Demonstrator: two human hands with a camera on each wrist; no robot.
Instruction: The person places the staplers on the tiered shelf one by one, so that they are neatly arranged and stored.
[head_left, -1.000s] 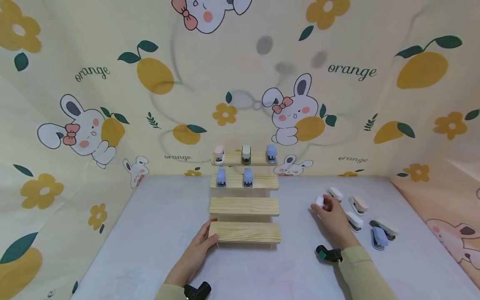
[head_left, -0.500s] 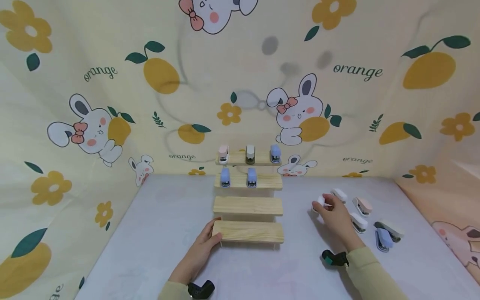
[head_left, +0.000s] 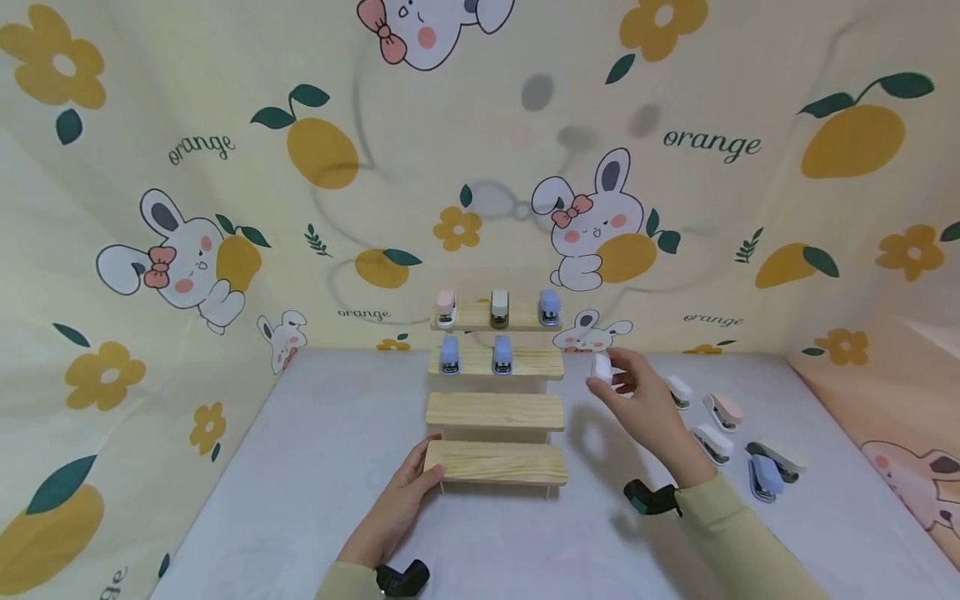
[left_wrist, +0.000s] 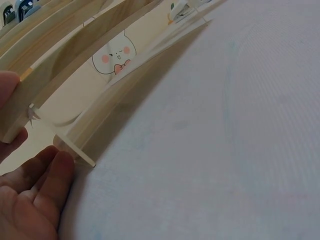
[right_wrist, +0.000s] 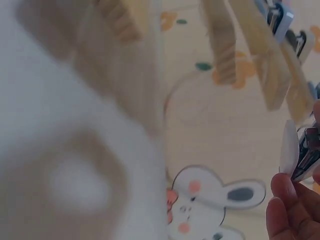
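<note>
White stapler [head_left: 602, 367], likely light, best held mid-body: right hand [head_left: 645, 400] is pinching it, left hand [head_left: 405, 485] gripping shelf [head_left: 498, 462] at left edge!

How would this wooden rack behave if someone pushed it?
The wooden rack would probably stay stiff, looking like solid wood. It likely wouldn't slide far while the left hand grips its front tier. Staplers standing on it might shift, as nothing visible fastens them.
</note>
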